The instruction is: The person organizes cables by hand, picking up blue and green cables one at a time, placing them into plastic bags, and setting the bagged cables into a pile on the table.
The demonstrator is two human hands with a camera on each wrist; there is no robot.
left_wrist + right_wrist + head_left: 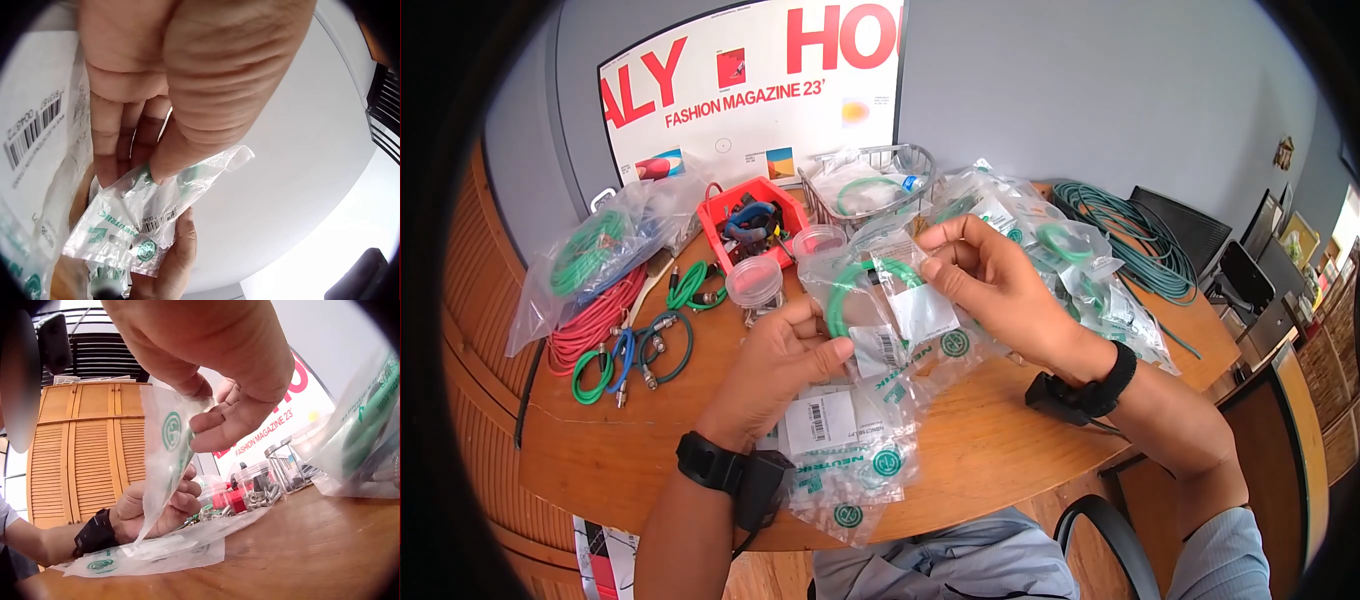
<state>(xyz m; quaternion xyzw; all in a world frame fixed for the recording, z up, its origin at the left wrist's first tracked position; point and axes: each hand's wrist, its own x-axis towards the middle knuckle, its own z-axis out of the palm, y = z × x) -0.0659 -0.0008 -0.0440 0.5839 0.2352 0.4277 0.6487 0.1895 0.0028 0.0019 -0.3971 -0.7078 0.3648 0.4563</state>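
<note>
Both hands hold up a clear plastic bag [925, 312] with white barcode labels and a coiled green cable [837, 302] in it. My left hand [785, 345] pinches its left side between thumb and fingers. On the opposite side, my right hand [995, 285] pinches the bag's upper edge. In the left wrist view, green printing marks the plastic [125, 219] below the left thumb. The right wrist view shows the bag [164, 450] hanging from the right fingertips, side-on. Beneath it, flat bags with green NEUTRIK print [850, 465] lie on the wooden table [990, 430].
A red bin [785, 195] with tools, clear round jars [755, 285] and a wire basket [910, 158] stand at the back. Short cables [625, 360] and a red coil [595, 325] lie left. Bagged cables [1060, 245] and a dark green cable coil [1125, 235] are right.
</note>
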